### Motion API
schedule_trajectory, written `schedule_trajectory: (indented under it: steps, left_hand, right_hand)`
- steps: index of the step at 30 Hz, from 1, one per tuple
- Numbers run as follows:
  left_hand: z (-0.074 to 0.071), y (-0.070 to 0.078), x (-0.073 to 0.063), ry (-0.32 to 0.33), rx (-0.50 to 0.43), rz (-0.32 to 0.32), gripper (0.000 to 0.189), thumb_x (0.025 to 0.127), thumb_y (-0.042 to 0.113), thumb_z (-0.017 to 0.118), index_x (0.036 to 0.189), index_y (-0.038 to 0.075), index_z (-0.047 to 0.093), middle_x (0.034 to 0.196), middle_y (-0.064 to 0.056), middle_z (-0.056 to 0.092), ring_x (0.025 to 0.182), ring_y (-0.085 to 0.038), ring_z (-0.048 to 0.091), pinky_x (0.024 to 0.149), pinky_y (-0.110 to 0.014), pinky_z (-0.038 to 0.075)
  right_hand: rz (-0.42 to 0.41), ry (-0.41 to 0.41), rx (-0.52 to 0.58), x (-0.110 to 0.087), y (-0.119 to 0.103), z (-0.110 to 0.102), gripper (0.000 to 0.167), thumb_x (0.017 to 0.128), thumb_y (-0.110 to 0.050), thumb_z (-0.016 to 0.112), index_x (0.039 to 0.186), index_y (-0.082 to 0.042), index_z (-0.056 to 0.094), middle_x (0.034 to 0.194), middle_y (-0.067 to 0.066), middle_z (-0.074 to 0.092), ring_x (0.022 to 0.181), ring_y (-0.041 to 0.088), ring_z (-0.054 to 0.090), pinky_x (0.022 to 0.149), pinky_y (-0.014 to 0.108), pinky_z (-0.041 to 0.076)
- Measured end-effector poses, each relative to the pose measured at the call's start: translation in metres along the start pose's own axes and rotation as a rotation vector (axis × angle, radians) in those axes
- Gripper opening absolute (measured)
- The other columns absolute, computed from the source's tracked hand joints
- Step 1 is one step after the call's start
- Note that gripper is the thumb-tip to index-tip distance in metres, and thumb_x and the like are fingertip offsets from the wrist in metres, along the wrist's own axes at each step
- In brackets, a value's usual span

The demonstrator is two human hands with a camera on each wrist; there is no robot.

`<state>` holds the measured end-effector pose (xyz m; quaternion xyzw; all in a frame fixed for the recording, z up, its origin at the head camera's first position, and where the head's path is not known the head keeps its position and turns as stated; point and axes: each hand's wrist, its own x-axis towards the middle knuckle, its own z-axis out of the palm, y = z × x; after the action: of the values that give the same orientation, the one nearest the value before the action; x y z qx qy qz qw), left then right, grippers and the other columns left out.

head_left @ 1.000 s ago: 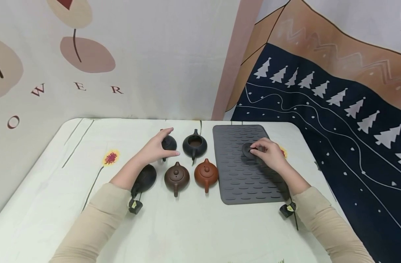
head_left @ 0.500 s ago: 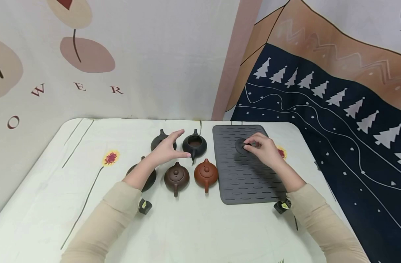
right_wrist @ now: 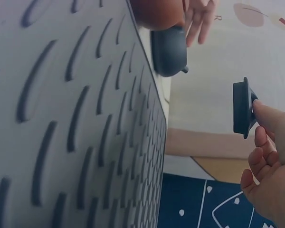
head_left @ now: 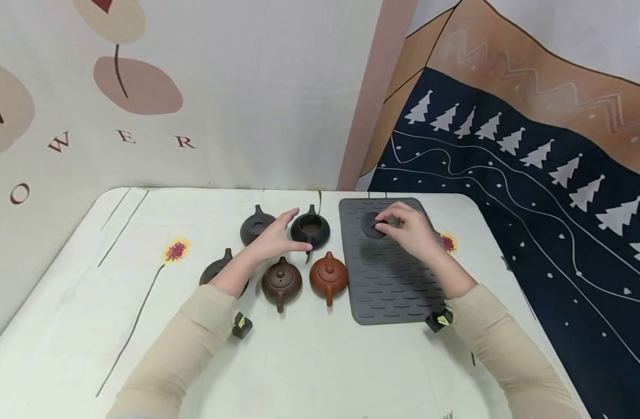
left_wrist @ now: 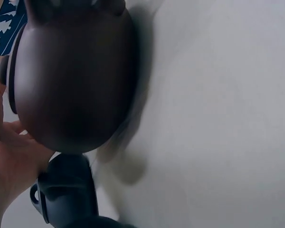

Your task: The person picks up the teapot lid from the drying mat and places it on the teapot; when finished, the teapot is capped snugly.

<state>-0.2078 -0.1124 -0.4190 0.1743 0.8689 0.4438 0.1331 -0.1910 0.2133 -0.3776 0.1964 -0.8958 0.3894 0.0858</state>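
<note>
My right hand (head_left: 410, 231) pinches a black teapot lid (head_left: 371, 225) by its knob, raised over the grey ribbed mat (head_left: 388, 291); the right wrist view shows the lid edge-on in the air. My left hand (head_left: 278, 238) is empty, thumb and fingers spread wide, beside the lidless black teapot (head_left: 320, 233), whose round mouth faces up. A lidded black teapot (head_left: 254, 224) stands behind the left hand. The left forearm partly hides another dark teapot (head_left: 215, 269). Nearer me sit a brown teapot (head_left: 282, 285) and a reddish-orange teapot (head_left: 328, 276), both lidded.
All of this stands on a table with a pale flowered cloth (head_left: 299, 372). Behind the table rises a light printed curtain (head_left: 257, 116), and at the right hangs a dark blue tree-patterned cloth (head_left: 550, 256). A black wrist camera (head_left: 241, 326) is strapped below the left hand.
My right hand has carried the black lid leftward over the mat, toward the lidless teapot. The left hand has moved right, from the back-left black teapot to the lidless one.
</note>
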Motion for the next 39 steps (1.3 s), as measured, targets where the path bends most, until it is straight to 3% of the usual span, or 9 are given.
schedule_trajectory:
  steps: [17, 28, 36, 39]
  left_hand:
    - [0.013, -0.008, 0.010, -0.001, 0.007, -0.079, 0.103, 0.079, 0.031, 0.079, 0.152, 0.000, 0.013, 0.154, -0.022, 0.017, 0.141, -0.034, 0.019, 0.111, -0.047, 0.021]
    - [0.015, -0.010, 0.012, 0.007, 0.010, -0.086, 0.103, 0.079, 0.032, 0.079, 0.152, -0.001, 0.015, 0.154, -0.022, 0.020, 0.140, -0.034, 0.021, 0.111, -0.046, 0.022]
    - [0.015, -0.010, 0.012, 0.004, -0.001, -0.086, 0.101, 0.080, 0.031, 0.078, 0.151, -0.001, 0.015, 0.153, -0.023, 0.021, 0.139, -0.035, 0.023, 0.110, -0.047, 0.024]
    - [0.015, -0.010, 0.012, 0.004, -0.004, -0.086, 0.101, 0.079, 0.032, 0.079, 0.151, -0.001, 0.015, 0.153, -0.023, 0.021, 0.139, -0.035, 0.023, 0.110, -0.048, 0.024]
  right_hand:
    - [-0.057, -0.027, 0.072, 0.021, -0.024, 0.021, 0.009, 0.086, -0.016, 0.073, 0.093, -0.011, 0.073, 0.094, -0.002, 0.060, 0.079, 0.025, 0.048, 0.066, 0.035, 0.039]
    - [-0.073, -0.037, 0.109, 0.035, -0.035, 0.039, 0.008, 0.084, -0.013, 0.075, 0.091, -0.010, 0.073, 0.091, -0.001, 0.060, 0.076, 0.022, 0.047, 0.065, 0.033, 0.038]
    - [-0.067, -0.070, 0.116, 0.046, -0.040, 0.057, 0.009, 0.085, -0.013, 0.074, 0.092, -0.007, 0.073, 0.091, 0.002, 0.060, 0.079, 0.031, 0.051, 0.066, 0.032, 0.039]
    - [-0.070, -0.082, 0.107, 0.050, -0.041, 0.063, 0.009, 0.086, -0.013, 0.074, 0.092, -0.007, 0.073, 0.091, 0.002, 0.061, 0.077, 0.028, 0.050, 0.065, 0.032, 0.039]
